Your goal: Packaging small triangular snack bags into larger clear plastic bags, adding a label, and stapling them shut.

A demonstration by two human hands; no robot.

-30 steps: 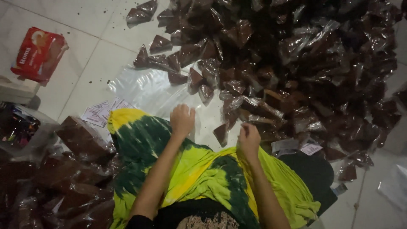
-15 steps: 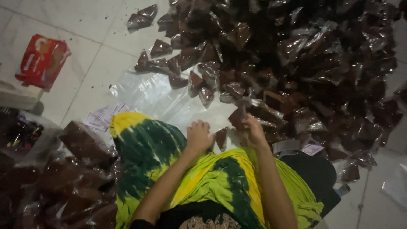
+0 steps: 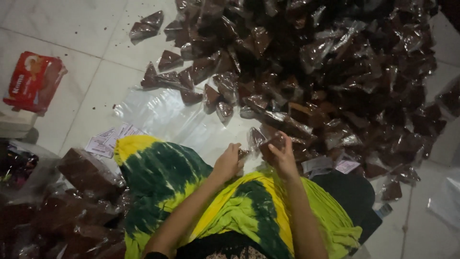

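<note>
Both hands meet at the near edge of a big heap of small clear bags filled with something dark brown, which covers the far and right part of the white tiled floor. The right hand has its fingers curled around one of these small bags, pinching it at the top, and the left hand sits just beside it, fingers bent in against the same bag; how tightly the left hand grips cannot be told. The bag is held just above the lap, over a yellow and green tie-dye cloth that drapes across the person's legs. A clear plastic sheet lies flat on the floor to the left of the hands, with some small paper slips at its near left corner. Farther left lies a red packet. Larger bags of the brown stuff are piled at the near left.
</note>
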